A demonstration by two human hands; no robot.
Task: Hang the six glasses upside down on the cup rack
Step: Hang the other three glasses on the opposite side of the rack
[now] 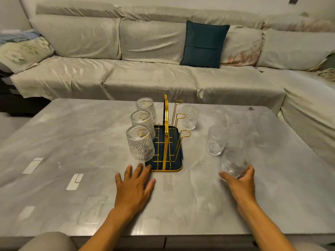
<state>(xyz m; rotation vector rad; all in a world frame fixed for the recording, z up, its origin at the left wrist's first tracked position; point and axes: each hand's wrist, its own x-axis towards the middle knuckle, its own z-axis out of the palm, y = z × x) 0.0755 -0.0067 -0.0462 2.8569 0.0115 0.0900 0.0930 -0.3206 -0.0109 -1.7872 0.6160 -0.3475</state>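
Right hand [242,180] wraps nearest glass [233,163], tilted on counter [72,142] | free pegs [184,134] up-left of it on rack [165,142] | left hand [135,183] open, flat by rack base | three glasses hung left; two wait right | glass rims hard to read.

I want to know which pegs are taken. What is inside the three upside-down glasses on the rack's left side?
Each hung glass shows a gold peg loop through its clear base. The pegs' lower stems are blurred by the ribbed glass. The rack has three bare pegs on its right side.
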